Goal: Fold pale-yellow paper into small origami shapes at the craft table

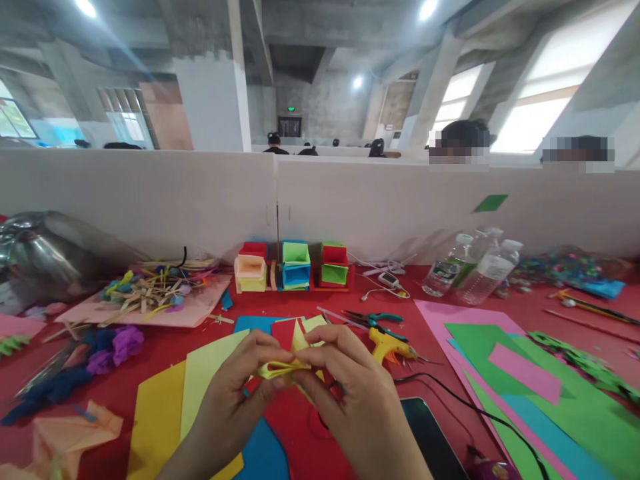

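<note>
Both of my hands meet over the red table (125, 393) and pinch a small folded yellow paper piece (281, 369) between thumbs and fingertips. My left hand (235, 393) grips its left end, my right hand (350, 393) its right end, fingers closed on the folds. Under and around the hands lie flat sheets of yellow paper (165, 413), blue paper (260, 457) and red paper (283, 331).
Small coloured paper boxes (294, 265) stand by the white partition. Scissors (373, 319) and a yellow glue gun (390, 345) lie ahead right, its black cord running past a phone (433, 440). Plastic bottles (475, 267), green and pink sheets (540, 387) right; paper scraps (150, 290) left.
</note>
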`<state>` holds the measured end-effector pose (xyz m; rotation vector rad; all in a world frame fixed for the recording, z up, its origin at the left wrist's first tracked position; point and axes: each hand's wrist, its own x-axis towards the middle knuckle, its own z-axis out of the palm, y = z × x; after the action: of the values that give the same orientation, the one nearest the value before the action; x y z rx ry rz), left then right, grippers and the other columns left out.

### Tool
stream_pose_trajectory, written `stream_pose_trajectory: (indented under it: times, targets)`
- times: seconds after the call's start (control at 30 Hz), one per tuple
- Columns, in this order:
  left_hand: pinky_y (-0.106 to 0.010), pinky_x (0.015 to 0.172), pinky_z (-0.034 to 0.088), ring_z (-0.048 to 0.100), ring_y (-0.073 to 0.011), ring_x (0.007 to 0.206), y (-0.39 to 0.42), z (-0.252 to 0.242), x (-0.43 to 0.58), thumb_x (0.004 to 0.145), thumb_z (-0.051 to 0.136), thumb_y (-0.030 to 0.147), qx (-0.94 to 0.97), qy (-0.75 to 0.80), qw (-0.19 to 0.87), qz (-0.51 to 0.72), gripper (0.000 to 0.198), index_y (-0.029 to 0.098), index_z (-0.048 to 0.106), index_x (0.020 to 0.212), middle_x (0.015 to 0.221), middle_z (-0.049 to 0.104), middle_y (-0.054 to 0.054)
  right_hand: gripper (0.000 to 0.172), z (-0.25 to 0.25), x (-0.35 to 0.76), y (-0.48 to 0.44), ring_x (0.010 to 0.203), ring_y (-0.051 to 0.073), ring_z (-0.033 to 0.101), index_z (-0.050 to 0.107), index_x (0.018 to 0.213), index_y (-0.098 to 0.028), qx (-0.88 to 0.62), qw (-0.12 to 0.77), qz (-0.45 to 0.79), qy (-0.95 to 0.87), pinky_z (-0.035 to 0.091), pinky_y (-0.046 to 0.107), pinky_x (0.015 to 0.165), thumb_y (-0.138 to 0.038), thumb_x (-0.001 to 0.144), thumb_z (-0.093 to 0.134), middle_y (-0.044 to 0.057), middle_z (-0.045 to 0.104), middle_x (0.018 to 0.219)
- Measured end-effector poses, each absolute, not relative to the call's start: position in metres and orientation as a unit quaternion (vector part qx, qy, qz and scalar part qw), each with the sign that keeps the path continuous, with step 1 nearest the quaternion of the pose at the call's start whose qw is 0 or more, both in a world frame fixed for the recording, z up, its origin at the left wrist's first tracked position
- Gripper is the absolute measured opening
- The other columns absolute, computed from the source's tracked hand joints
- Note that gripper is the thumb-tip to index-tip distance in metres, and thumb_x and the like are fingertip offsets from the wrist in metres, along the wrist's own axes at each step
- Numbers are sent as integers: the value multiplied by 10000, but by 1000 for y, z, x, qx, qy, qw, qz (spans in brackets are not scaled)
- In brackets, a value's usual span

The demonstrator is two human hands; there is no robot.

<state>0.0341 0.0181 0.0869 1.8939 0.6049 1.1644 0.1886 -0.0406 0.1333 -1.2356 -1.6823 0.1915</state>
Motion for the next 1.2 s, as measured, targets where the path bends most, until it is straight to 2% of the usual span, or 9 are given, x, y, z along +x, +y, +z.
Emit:
stream_pose_trajectory:
  times: [0.23, 0.3, 0.37, 0.43, 0.57, 0.7, 0.97, 1.1, 1.2]
  targets:
    - [-184, 709, 433, 537, -134, 844, 19, 85, 35, 815, 569, 277, 719, 248, 447, 471, 82, 245, 576, 890, 875, 550, -7, 136, 133, 191, -40, 764, 110, 579, 655, 780, -198, -517, 491, 138, -687, 469, 192, 656, -84, 761, 582, 27, 560, 895]
    - [-198, 733, 442, 548, -156, 875, 21, 83, 34, 739, 645, 378, 688, 250, 486, 478, 253, 238, 589, 943, 917, 576, -21, 98, 131, 195, -35, 786, 120, 569, 652, 721, -201, -531, 494, 181, -664, 457, 215, 689, -127, 758, 600, 20, 555, 875]
    - [-223, 770, 456, 560, -193, 938, 25, 79, 35, 596, 736, 458, 632, 246, 545, 492, 539, 244, 567, 1061, 1008, 597, -39, 76, 127, 200, -27, 814, 137, 561, 633, 654, -191, -543, 522, 240, -613, 447, 242, 721, -185, 730, 644, 17, 553, 860]
    - [-246, 787, 468, 579, -208, 949, 29, 75, 38, 542, 783, 422, 569, 244, 605, 500, 635, 243, 552, 1106, 1040, 616, -47, 130, 121, 203, -16, 761, 136, 556, 612, 629, -178, -523, 583, 324, -531, 446, 241, 648, -265, 688, 688, 16, 545, 845]
    - [-248, 762, 483, 624, -170, 857, 35, 71, 48, 672, 722, 285, 458, 275, 667, 519, 369, 201, 613, 1014, 921, 677, -40, 240, 104, 199, 4, 641, 110, 519, 593, 620, -157, -461, 642, 449, -417, 420, 238, 573, -351, 616, 734, 3, 523, 782]
    - [-271, 688, 505, 645, -181, 769, 39, 72, 52, 689, 698, 299, 376, 275, 700, 541, 340, 163, 631, 993, 833, 697, -49, 270, 96, 194, 9, 679, 128, 524, 582, 610, -158, -490, 596, 431, -468, 423, 243, 605, -400, 648, 695, 26, 545, 798]
    - [-246, 596, 504, 642, -168, 677, 39, 81, 43, 700, 680, 338, 449, 310, 660, 517, 320, 145, 640, 953, 738, 692, -37, 206, 107, 202, 0, 837, 157, 531, 552, 608, -182, -557, 452, 319, -620, 417, 244, 713, -332, 730, 624, 19, 525, 880]
    - [-205, 589, 490, 630, -148, 709, 39, 80, 39, 703, 676, 328, 499, 331, 588, 544, 403, 171, 608, 1067, 804, 691, -32, 195, 108, 205, -2, 836, 155, 534, 579, 623, -179, -535, 433, 353, -634, 410, 245, 729, -320, 753, 608, 15, 517, 863]
    - [-183, 560, 476, 621, -137, 699, 40, 77, 37, 744, 627, 354, 535, 345, 541, 551, 365, 165, 624, 1056, 833, 688, -43, 196, 109, 206, -2, 812, 152, 531, 580, 619, -179, -530, 439, 356, -632, 403, 255, 741, -323, 746, 616, 9, 518, 844]
